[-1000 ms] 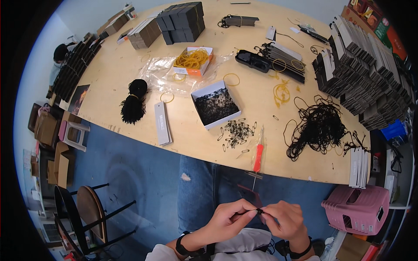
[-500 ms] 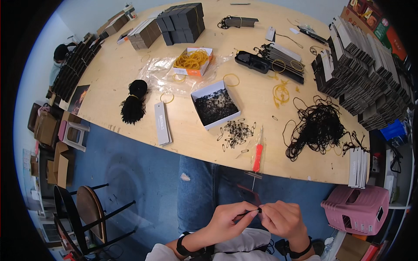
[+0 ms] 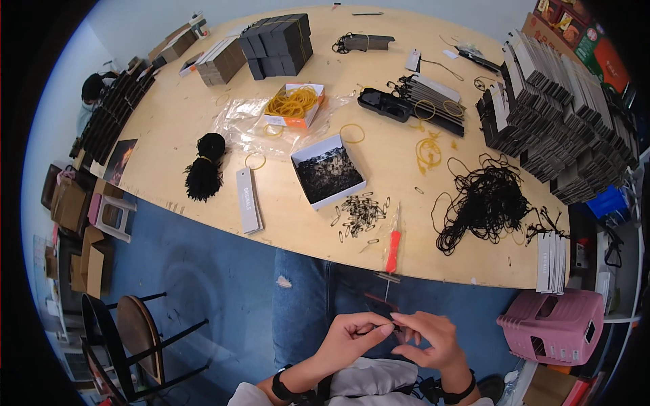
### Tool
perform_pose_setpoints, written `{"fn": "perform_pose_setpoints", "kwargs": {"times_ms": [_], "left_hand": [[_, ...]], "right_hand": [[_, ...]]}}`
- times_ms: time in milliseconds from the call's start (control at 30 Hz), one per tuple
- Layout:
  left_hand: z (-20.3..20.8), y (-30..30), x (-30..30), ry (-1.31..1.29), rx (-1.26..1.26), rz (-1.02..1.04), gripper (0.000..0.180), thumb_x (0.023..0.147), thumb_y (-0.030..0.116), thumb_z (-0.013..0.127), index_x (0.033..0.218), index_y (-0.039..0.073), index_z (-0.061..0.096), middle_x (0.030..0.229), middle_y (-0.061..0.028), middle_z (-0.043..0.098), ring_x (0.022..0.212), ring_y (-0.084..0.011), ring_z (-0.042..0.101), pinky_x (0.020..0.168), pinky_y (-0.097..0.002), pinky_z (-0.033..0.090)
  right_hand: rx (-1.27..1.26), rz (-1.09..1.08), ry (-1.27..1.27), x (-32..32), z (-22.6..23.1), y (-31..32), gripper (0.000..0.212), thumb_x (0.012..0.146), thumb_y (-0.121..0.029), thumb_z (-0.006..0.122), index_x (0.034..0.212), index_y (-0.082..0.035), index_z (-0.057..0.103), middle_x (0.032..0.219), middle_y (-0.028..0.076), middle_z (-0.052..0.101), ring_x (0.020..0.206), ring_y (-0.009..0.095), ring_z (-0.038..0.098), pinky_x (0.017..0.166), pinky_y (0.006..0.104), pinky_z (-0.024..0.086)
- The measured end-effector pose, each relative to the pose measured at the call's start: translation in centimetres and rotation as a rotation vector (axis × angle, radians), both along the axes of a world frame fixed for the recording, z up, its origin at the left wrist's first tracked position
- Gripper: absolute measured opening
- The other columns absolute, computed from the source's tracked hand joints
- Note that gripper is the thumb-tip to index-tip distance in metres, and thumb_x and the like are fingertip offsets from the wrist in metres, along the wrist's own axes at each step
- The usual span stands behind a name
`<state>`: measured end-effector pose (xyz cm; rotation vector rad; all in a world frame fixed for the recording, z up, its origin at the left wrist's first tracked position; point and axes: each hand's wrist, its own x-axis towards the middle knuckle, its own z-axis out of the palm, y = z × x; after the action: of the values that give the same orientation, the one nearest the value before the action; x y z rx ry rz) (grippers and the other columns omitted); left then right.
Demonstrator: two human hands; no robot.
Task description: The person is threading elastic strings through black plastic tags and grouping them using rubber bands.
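Right hand looser, off table edge

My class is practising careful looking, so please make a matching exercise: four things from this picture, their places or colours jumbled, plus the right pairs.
Things
1. Small dark item
2. Heap of rubber bands
3. Metal pins
4. Plastic crate

Places or colours
A. Loose on the table, near the red-handled tool
B. Pink
C. Held in the left hand
D. Yellow, inside a small box

Pairs: 1-C, 2-D, 3-A, 4-B
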<state>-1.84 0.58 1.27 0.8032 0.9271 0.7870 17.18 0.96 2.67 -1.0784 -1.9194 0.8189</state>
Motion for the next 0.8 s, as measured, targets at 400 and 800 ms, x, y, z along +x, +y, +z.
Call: {"fn": "perform_pose_setpoints", "kwargs": {"times_ms": [400,800], "left_hand": [[0.1,0.2,-0.5,-0.133,-0.088,-0.055,0.013,0.095,0.005,0.056,0.101,0.007,0.045,0.061,0.0094,0.040,0.057,0.0015,0.031,0.054,-0.0174,0.023],[0.9,-0.1,-1.7,-0.184,-0.015,-0.133,0.016,0.092,0.000,0.058,0.099,0.006,0.046,0.057,0.0105,0.029,0.053,0.0003,0.022,0.051,-0.0200,0.019]], "right_hand": [[-0.141,0.014,0.109,1.1,-1.4,0.4,0.015,0.072,-0.006,0.078,0.086,-0.003,0.071,0.071,0.008,0.067,0.055,0.018,0.061,0.049,0.0265,0.045],[-0.105,0.153,0.035,2.3,0.6,0.0,0.011,0.074,-0.004,0.076,0.079,-0.006,0.065,0.065,0.006,0.063,0.051,0.019,0.060,0.045,0.0274,0.044]]}}
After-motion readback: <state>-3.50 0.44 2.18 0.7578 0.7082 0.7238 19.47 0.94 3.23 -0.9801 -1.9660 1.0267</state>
